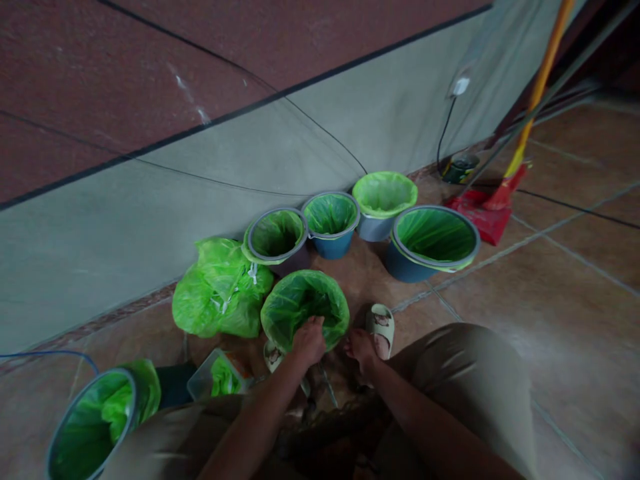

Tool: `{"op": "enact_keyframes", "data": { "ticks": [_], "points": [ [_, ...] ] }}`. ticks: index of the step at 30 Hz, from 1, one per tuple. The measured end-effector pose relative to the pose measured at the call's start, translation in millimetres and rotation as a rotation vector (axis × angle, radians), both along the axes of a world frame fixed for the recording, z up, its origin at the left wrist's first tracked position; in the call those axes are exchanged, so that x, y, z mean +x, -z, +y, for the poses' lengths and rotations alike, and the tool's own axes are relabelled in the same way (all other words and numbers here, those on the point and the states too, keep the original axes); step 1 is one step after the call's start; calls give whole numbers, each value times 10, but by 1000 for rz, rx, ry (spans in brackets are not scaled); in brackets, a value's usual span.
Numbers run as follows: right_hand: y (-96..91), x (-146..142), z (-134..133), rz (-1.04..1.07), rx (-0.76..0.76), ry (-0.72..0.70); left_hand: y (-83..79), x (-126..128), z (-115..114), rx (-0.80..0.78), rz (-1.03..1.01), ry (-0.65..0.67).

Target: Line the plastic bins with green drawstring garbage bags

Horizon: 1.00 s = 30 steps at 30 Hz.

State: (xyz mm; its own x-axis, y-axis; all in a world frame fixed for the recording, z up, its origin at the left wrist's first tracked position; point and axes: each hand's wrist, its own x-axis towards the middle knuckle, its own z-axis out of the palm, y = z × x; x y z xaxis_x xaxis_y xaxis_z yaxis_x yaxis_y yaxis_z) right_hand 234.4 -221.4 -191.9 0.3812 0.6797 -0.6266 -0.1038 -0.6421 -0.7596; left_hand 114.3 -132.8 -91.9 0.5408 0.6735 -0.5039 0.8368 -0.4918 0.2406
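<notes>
A bin lined with a green plastic bag [280,300] stands on the floor between my feet. My left hand [309,340] is closed over its near rim, with the liner bunched under the fingers. Just right of the same bin, low by its side, my right hand [361,348] has its fingers curled together; what they pinch, if anything, is too dark to make out. Green folded bags [223,377] lie in a clear plastic box [203,380] to the left.
Lined bins [333,243] stand along the wall, a larger one [415,263] at right. Left are a stuffed green bag [215,293] and another lined bin [133,400]. A red dustpan [483,217] lies far right. Slippers [381,320] are on my feet.
</notes>
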Motion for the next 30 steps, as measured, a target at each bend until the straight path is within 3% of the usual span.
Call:
{"op": "enact_keyframes", "data": {
  "ticks": [5,9,13,19,25,30],
  "points": [
    [-86,-7,67,118,-76,177,343,299,159,-175,-58,-114],
    [-127,-47,110,269,-58,320,575,281,205,-243,-25,-92],
    [-107,-112,124,312,21,361,683,238,224,-260,26,-93],
    [-41,-161,118,296,54,320,710,250,228,-261,76,-114],
    [-70,-145,106,285,52,296,613,218,236,-194,74,-159],
    [-27,-97,95,20,134,346,448,295,186,-82,-36,-258]
  ]
}}
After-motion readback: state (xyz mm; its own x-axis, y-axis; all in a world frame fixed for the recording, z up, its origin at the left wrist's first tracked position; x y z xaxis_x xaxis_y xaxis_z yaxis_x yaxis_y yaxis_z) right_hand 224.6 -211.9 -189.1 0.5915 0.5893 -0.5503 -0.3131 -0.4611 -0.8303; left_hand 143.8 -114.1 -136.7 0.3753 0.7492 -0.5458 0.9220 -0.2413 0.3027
